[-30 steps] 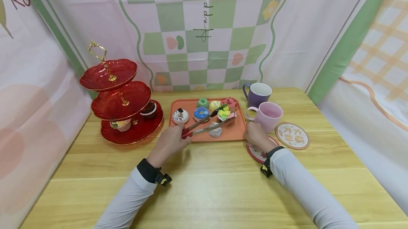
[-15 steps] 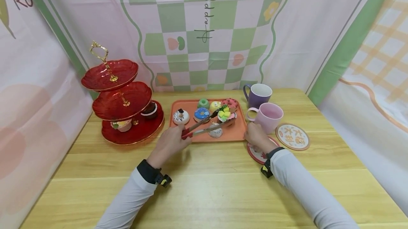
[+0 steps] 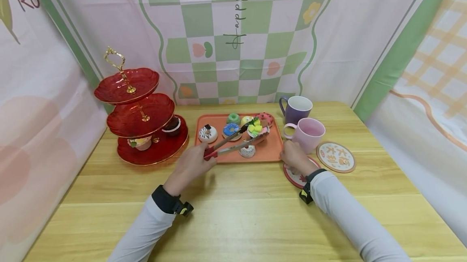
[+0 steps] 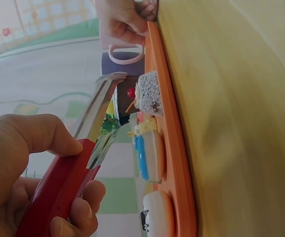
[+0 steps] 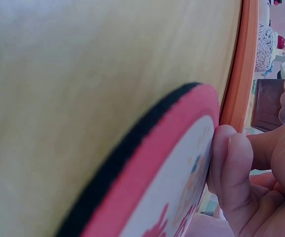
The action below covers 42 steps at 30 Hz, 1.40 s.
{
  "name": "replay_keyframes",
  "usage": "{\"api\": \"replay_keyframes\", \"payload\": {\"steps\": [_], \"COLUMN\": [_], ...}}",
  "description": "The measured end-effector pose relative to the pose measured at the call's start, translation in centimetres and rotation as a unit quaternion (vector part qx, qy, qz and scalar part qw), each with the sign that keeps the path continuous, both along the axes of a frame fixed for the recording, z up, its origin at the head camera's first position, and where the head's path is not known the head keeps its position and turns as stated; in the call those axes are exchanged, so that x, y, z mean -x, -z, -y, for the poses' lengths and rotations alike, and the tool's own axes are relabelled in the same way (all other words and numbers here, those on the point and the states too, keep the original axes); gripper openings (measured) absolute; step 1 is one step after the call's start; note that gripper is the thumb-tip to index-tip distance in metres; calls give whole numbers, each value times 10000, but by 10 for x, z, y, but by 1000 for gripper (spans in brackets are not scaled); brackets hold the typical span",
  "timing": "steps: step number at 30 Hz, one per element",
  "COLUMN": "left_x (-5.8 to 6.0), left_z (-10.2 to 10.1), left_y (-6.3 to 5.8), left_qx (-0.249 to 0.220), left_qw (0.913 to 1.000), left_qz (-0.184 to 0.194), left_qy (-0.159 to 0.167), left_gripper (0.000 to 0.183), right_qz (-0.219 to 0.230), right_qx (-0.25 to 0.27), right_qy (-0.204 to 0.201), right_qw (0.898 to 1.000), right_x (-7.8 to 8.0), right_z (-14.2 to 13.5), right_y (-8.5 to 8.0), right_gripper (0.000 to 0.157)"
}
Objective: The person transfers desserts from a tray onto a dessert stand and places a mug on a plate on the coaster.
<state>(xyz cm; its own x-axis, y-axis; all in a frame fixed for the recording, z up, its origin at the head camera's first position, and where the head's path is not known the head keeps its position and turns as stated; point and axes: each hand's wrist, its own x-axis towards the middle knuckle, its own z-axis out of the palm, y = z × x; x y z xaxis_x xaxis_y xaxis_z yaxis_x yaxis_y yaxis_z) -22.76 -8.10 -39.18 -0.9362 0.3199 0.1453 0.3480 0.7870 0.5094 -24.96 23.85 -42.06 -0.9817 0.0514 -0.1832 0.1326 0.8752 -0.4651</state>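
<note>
My left hand (image 3: 189, 166) grips metal tongs (image 4: 90, 118) by their red handles, thumb on top. Between the tong tips is a cupcake (image 3: 258, 130) in a dark brown cup, topped with yellow and green pieces, held over the orange tray (image 3: 275, 148). My right hand (image 3: 294, 157) pinches the tray's right edge, above a red-rimmed coaster (image 5: 167, 170). On the tray sit a white doughnut (image 3: 208, 134), a blue doughnut (image 3: 230, 128), a green doughnut (image 3: 233, 118), a pink-topped cake (image 3: 268, 118) and a speckled cake (image 4: 149, 94) with a red cherry.
A red three-tier stand (image 3: 133, 156) with gold handle is at the left, two cupcakes on its bottom tier. Right of the tray stand a pink mug (image 3: 310, 134) and a purple mug (image 3: 297, 112). An orange-lettered coaster (image 3: 335, 157) lies beside them. Printed cloth hangs behind the table.
Over the last half second my left hand and the tongs have shifted slightly left, and the cupcake has moved slightly up and left. My right hand stays at the tray edge.
</note>
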Motion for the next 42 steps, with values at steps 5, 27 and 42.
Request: {"api": "replay_keyframes", "payload": {"steps": [5, 27, 42], "left_x": [-5, -26, -46], "left_z": [8, 46, 74], "left_y": [1, -5, -13], "left_qx": [-209, -216, 66], "left_qw": [9998, 9991, 9972], "left_qz": [-14, -144, -31], "left_qy": [-17, -331, -747], "left_gripper": [18, 20, 23], "right_qz": [42, -219, 76], "right_qx": [-24, -196, 133], "right_qy": [9, -231, -116], "right_qw": [10000, 9993, 9998], "right_x": [1, 2, 2], "right_z": [-1, -3, -3], "right_y": [1, 2, 1], "right_gripper": [14, 16, 13]}}
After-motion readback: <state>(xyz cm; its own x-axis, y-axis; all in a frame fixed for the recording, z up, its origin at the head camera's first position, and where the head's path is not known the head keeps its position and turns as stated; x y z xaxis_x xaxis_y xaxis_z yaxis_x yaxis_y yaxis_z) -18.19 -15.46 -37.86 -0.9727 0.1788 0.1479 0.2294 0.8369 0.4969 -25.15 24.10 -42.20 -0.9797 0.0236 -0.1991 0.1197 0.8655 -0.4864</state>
